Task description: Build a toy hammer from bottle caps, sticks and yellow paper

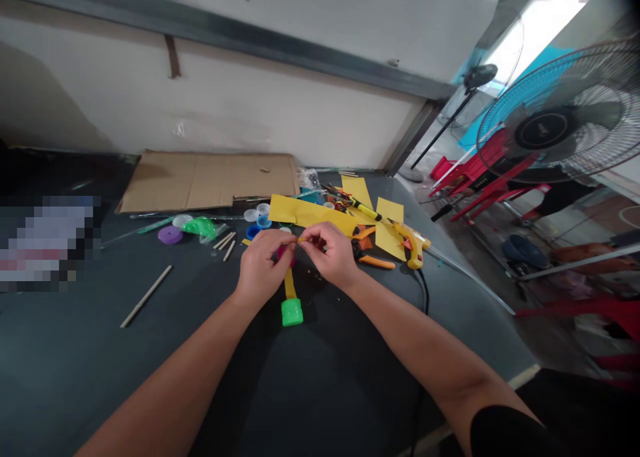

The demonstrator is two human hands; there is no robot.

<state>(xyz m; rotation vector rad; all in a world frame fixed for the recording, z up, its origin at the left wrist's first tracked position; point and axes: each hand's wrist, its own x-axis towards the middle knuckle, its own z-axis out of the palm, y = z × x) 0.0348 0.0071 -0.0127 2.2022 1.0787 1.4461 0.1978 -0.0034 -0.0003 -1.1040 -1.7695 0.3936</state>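
Observation:
My left hand and my right hand meet over the dark table, both closed in a pinch. Between their fingertips is a small yellow piece, too small to make out clearly. A pink round part shows partly behind my left fingers. Below it a yellow strip runs down to a bright green square part near the tabletop. Whether my left fingers also touch the pink part is hidden.
Beyond my hands lie a yellow sheet, blue bottle caps and orange-handled pliers. A yellow glue gun with a black cord is at right. Wooden sticks, a purple cap and cardboard are left; a fan stands right.

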